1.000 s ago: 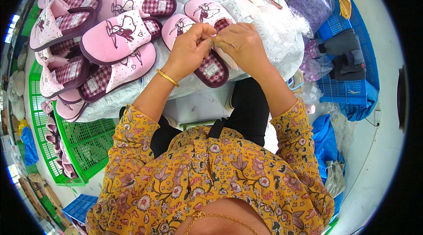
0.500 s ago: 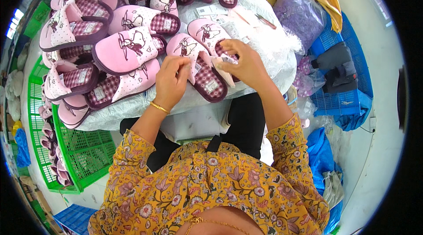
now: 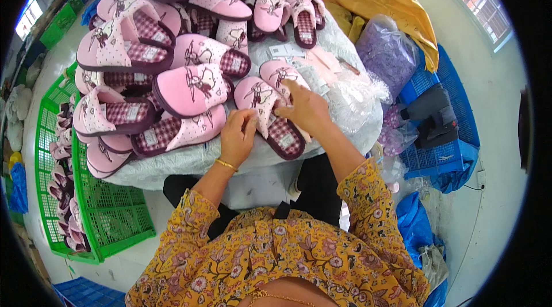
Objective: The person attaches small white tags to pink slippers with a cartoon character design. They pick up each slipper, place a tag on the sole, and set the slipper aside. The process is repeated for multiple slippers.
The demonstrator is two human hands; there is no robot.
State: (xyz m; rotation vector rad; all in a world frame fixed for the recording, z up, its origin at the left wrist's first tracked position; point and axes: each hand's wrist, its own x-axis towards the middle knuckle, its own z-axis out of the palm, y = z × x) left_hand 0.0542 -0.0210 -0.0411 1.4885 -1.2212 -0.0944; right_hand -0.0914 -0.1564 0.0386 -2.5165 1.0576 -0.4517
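Observation:
A pair of pink slippers with dark plaid insoles lies in front of me on a white-covered table. The nearer slipper [image 3: 256,93] has its heel toward me and a pale label on the insole. My left hand [image 3: 238,137] pinches the left edge of its upper with curled fingers. My right hand [image 3: 309,110] reaches over the farther slipper [image 3: 277,71] and grips around the uppers where the two meet, its thumb at the nearer slipper's opening. Part of the farther slipper is hidden under that hand.
Many matching slippers are piled at the left, among them a pink slipper [image 3: 192,89]. Papers [image 3: 287,51] and crumpled clear plastic [image 3: 359,108] lie at the right. A green crate [image 3: 115,215] holds more slippers. Blue crates [image 3: 428,160] and a bag of purple material [image 3: 388,48] stand rightward.
The view has shifted, so the table sits lower in it. My right hand has moved from the farther slipper's opening toward the nearer upper; a small white piece at its fingers no longer shows.

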